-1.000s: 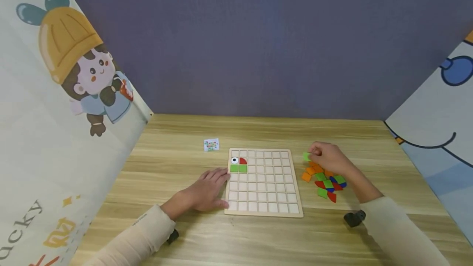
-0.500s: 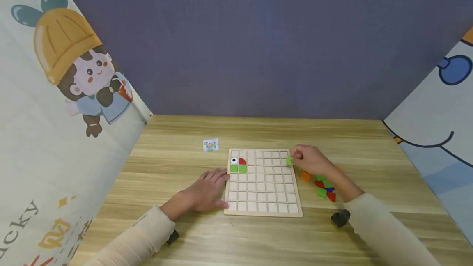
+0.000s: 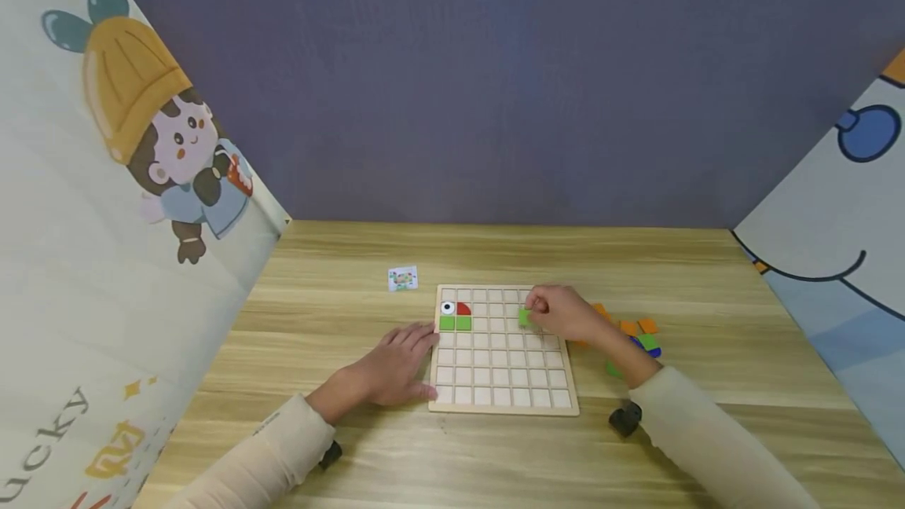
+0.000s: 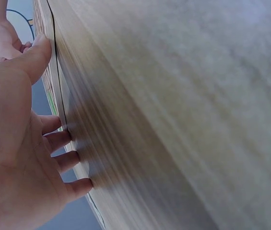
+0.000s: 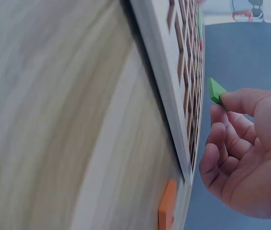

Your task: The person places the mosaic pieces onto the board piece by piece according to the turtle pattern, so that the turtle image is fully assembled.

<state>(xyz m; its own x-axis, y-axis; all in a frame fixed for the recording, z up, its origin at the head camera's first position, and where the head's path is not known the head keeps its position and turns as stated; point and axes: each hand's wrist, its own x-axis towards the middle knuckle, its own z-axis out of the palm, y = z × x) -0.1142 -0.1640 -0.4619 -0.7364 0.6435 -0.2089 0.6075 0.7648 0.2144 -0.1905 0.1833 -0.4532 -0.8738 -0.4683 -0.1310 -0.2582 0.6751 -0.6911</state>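
The right hand [image 3: 566, 314] is pinching a green tile [image 3: 525, 317] between thumb and index finger; its remaining fingers are curling toward the palm. The green tile is hovering just above the far right part of the grid board [image 3: 500, 377], and the right wrist view is showing a gap between the two.

The left hand [image 3: 399, 364] is resting at the left side of the grid board with its fingers extended and spread, holding nothing in its grasp. Its fingertips are touching the left edge, and its thumb is touching the same edge closer to the near corner.

Four pieces are occupying cells at the far left, as I am viewing it from the person's side: an eye tile [image 3: 448, 309] in the first column, a red quarter-round [image 3: 463, 309] directly to its right, and two green squares [image 3: 463, 324] side by side in the row below.

Loose orange tiles [image 3: 628, 327], a loose green piece [image 3: 648, 342] and a blue piece [image 3: 654, 353] are lying on the worktop [image 3: 339, 258] to the right of the grid board; the right forearm is partly covering this group. A printed card [image 3: 402, 278] is lying near the far left corner, apart from the grid board. A dark panel [image 3: 452, 85] is standing behind the worktop.
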